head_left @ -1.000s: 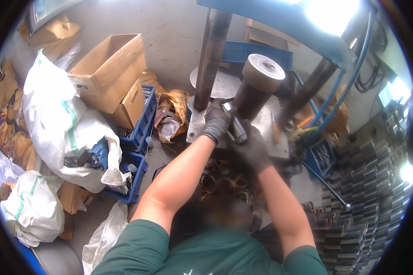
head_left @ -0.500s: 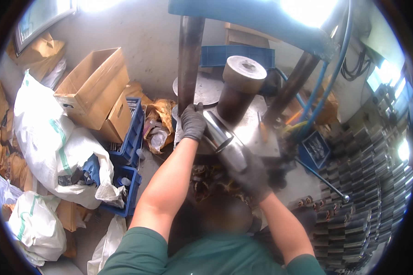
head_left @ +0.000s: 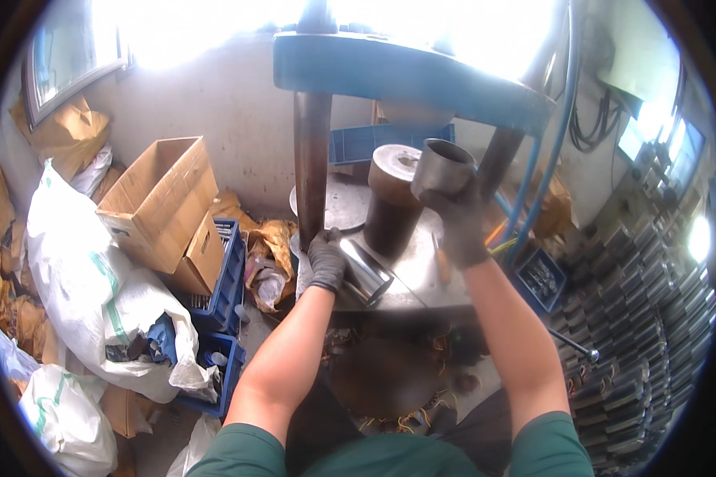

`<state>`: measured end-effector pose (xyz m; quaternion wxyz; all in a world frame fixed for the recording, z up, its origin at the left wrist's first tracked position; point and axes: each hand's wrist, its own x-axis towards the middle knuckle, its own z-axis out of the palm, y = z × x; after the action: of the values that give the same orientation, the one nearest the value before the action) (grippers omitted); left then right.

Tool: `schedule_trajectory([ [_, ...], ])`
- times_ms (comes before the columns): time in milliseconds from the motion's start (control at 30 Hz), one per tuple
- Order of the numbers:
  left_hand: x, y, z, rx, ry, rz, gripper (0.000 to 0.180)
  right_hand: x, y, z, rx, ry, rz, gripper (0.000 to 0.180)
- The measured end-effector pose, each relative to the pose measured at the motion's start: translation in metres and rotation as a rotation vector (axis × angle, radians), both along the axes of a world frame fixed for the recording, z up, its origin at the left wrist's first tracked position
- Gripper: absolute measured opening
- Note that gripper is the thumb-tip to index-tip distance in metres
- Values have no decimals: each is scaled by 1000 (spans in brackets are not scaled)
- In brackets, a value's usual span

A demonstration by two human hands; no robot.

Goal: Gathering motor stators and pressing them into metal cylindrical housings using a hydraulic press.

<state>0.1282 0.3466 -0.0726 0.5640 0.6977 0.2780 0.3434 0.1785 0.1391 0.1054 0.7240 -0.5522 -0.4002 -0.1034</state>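
Note:
My left hand [head_left: 326,261], in a dark grey glove, closes around the upper left end of a shiny metal tube [head_left: 367,274], which lies slanted at the front of the steel press table [head_left: 429,290]. My right hand [head_left: 460,229], gloved and a little blurred, grips a dull grey metal sleeve [head_left: 444,168] from below. Its hollow mouth faces up. The sleeve is raised just right of a thick dark post [head_left: 391,219] with a pale round cap [head_left: 398,161]; whether they touch, I cannot tell. A tool with an orange handle [head_left: 443,266] lies right of the post.
Above the table spans a blue press beam [head_left: 390,71] between steel columns [head_left: 312,167]. Blue hoses [head_left: 561,147] hang on the right. Stacked metal parts [head_left: 636,318] fill the right side. Cardboard boxes [head_left: 159,187], blue crates [head_left: 229,274] and white sacks [head_left: 87,270] crowd the left.
My right hand has lifted the sleeve from the tube's lower end up beside the post's cap. My left hand remains on the tube. The view has tilted upward.

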Motion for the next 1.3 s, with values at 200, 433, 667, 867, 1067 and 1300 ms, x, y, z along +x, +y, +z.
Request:
schedule_trajectory([
  [200,7,-9,-5,-30,-82,-26,35,78,36,-12,-263,-76,-476,66],
  [433,-28,-42,27,88,-337,-419,23,10,-2,-22,-443,-229,-580,49],
  [667,-116,-132,79,745,-525,-1000,17,-95,-138,-154,-733,702,339,36],
  [867,-151,-162,94,793,-734,-1234,34,-195,-184,-167,-488,960,401,40],
  [1067,-64,-108,52,836,-88,-621,64,-235,-237,-125,-244,1045,-59,35],
  [1300,-20,-36,-21,1055,499,-557,79,-264,-284,-67,-19,853,-396,57],
])
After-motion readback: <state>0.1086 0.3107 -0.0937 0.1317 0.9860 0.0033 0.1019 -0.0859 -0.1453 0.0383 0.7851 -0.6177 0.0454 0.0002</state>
